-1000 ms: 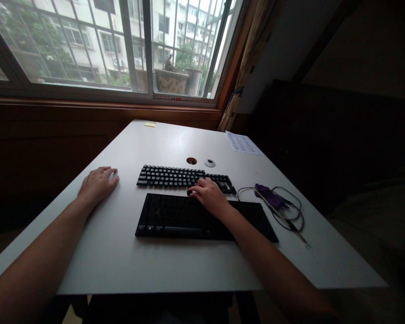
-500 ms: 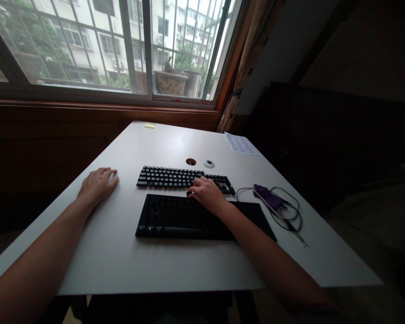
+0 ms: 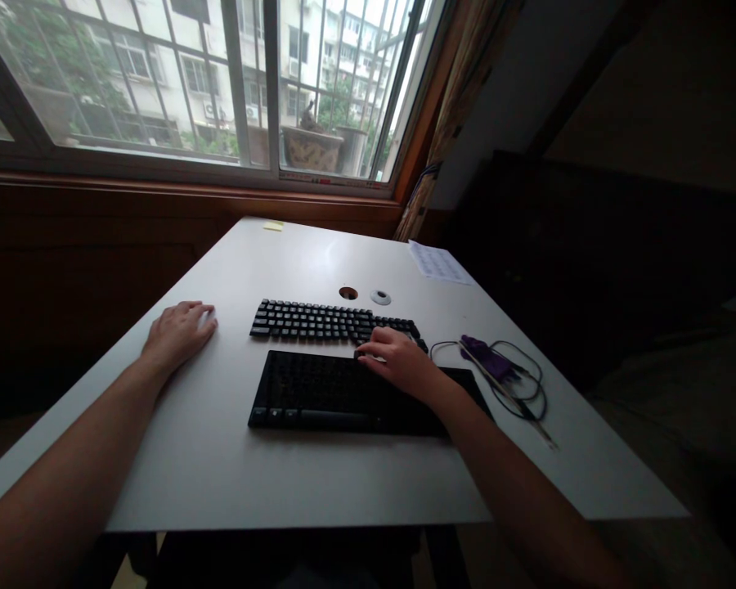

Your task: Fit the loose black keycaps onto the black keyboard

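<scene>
A black keyboard [image 3: 331, 420] lies on the white table, most of its key area bare, with a few keycaps along its front row. Behind it, loose black keycaps [image 3: 307, 321] are laid out in rows. My right hand [image 3: 400, 360] is over the back edge of the keyboard, near the front of those rows. Its thumb and fingertips are pinched on a small dark keycap [image 3: 359, 354]. My left hand [image 3: 179, 331] rests palm down on the table, to the left of the keycaps, fingers stretched out and holding nothing.
Right of the keyboard lie a purple cloth [image 3: 487, 357], a looped black cable [image 3: 543, 384] and a thin stick [image 3: 503, 384]. Farther back are a round hole [image 3: 348, 293], its grey cover ring [image 3: 380, 297], printed paper [image 3: 440, 263] and a yellow note [image 3: 273, 226].
My right hand has shifted to the right and slightly toward me, with the keycap still between its fingertips. The left hand stays in place.
</scene>
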The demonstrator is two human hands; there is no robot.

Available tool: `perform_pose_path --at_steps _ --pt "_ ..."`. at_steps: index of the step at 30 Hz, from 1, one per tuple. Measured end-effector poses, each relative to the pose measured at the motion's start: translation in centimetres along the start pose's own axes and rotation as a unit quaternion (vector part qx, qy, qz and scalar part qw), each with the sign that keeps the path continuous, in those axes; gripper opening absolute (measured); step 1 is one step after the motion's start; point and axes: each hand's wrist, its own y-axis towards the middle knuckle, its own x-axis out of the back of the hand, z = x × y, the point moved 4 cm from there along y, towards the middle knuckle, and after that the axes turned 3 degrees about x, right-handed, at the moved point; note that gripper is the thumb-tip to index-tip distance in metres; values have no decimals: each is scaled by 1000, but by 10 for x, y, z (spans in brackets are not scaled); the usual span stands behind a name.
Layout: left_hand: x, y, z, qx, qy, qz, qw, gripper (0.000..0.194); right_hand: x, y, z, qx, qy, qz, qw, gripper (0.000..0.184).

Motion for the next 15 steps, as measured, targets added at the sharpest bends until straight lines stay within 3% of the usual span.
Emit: perform_pose_path --at_steps 6,10,15 --pt "0 0 -1 -11 2 1 1000 56 25 -55 17 -31 83 60 994 21" --pt "1 -1 -2 -9 0 -2 1000 56 21 -79 25 -57 58 102 991 16" --pt "1 -2 -2 -10 -2 -3 1000 55 15 -88 33 -73 26 114 990 10"
